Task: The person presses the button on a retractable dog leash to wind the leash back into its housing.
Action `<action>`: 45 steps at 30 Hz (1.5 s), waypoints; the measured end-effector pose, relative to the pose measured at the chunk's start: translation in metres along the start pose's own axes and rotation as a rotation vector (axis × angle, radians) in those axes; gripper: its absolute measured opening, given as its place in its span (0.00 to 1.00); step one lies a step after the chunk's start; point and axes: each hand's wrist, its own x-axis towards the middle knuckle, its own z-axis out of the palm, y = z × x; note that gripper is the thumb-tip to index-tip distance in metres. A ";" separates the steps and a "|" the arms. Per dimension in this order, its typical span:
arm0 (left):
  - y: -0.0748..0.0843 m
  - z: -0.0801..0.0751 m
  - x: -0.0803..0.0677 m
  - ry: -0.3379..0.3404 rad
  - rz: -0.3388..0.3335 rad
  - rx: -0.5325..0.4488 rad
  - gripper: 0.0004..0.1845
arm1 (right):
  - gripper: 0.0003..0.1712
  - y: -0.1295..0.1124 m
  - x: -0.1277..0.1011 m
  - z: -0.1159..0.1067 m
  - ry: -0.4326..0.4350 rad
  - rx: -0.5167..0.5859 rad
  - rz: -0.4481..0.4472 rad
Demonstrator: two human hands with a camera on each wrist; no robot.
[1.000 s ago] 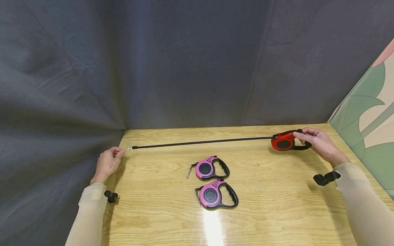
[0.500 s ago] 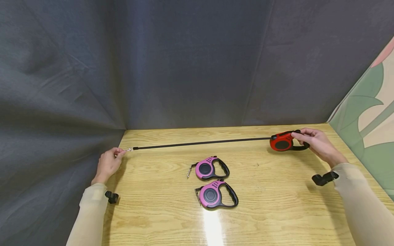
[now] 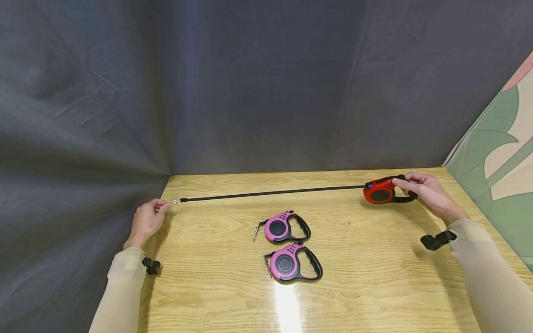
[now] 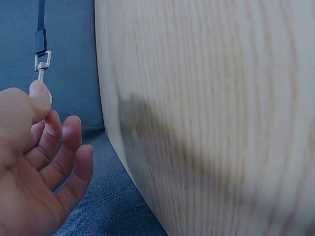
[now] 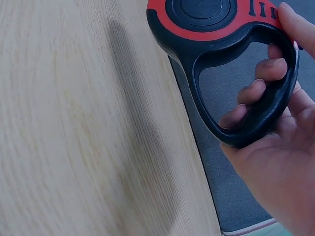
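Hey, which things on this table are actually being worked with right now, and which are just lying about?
In use: red leash, gripped by right hand; its black strap; metal clip, pinched by left hand.
Lying about: two pink leashes on the wooden table.

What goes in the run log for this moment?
left hand: pinches clip | right hand: grips red leash handle | strap: stretched across table

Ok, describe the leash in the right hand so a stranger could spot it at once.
On the wooden table, look to the far right corner, where the right hand grips a leash. It is the only red one, its black strap pulled out; the two pink leashes lie wound up.
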 end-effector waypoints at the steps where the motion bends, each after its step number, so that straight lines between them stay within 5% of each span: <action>1: 0.000 0.000 0.000 -0.002 -0.002 0.000 0.21 | 0.13 0.000 0.001 0.000 0.003 -0.012 0.000; 45: 0.005 0.006 0.001 -0.008 0.009 -0.023 0.20 | 0.13 0.006 0.004 0.008 -0.006 -0.008 0.017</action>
